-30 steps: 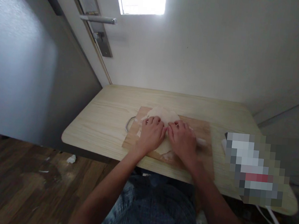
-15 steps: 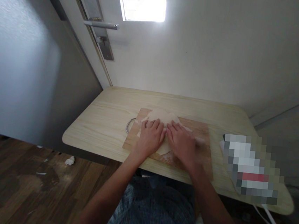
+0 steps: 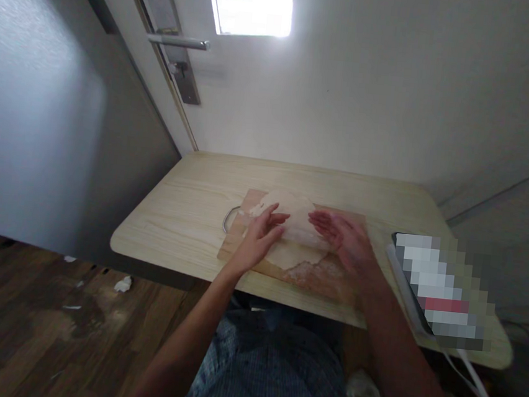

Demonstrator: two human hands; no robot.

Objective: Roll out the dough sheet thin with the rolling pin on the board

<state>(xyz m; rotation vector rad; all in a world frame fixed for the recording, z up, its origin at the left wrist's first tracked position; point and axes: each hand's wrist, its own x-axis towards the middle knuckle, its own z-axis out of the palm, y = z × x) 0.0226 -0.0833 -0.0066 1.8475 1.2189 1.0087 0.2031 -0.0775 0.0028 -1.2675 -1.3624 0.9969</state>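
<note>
A flat sheet of pale dough lies on a wooden cutting board with a metal handle at its left end. My left hand is at the dough's left edge, fingers stretched out, palm turned inward. My right hand is at the dough's right side, fingers spread, palm turned toward the left hand. Neither hand grips anything. Flour dusts the board near its front edge.
The board rests on a light wooden table against a white wall. A blurred flat object lies at the table's right end. A door with a lever handle stands at the back left. Dark wooden floor with scraps is to the left.
Both hands lay palm-down together on the dough; now they have lifted and moved apart to the dough's two sides, palms turned inward.
</note>
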